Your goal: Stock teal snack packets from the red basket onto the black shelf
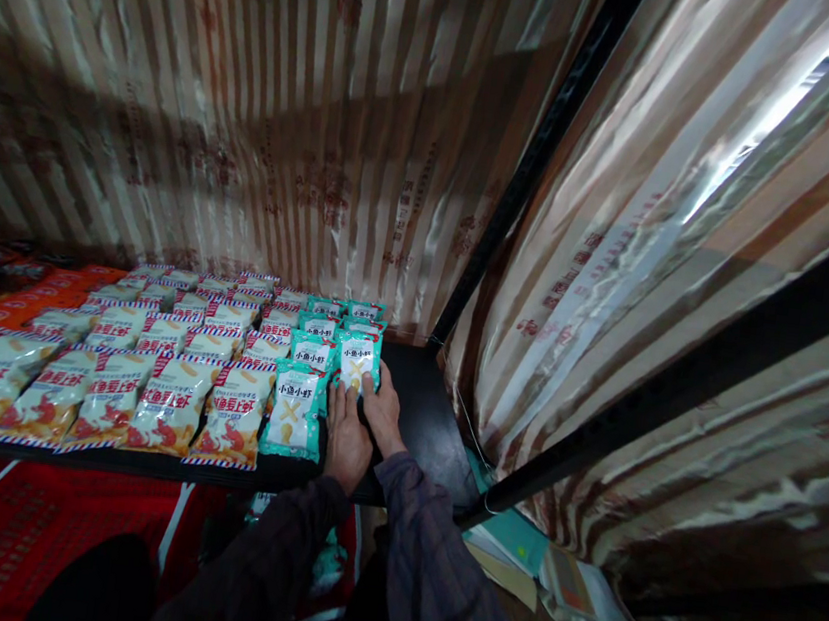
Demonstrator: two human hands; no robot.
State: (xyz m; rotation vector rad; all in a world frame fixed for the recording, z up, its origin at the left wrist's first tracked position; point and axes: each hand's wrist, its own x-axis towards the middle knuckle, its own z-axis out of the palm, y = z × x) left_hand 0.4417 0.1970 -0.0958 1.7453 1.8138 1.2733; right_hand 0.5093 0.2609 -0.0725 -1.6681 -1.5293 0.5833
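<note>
Both my hands are at a teal snack bag [359, 352] in the right column of teal bags on the black shelf [423, 422]. My left hand [347, 440] lies at its lower edge, fingers pointing forward and close together. My right hand [384, 413] touches the bag's lower right side, with thumb and fingers around that corner. Another teal bag [294, 411] lies just left of my left hand, at the shelf's front. More teal bags [310, 348] are lined up behind it. The undersides of my fingers are hidden.
Rows of white and orange snack bags [169, 401] fill the shelf to the left, with orange packs [31, 294] beyond. A red basket [55, 528] holding teal bags is below. Black posts [525, 183] and striped plastic sheeting [317, 117] bound the shelf's back and right.
</note>
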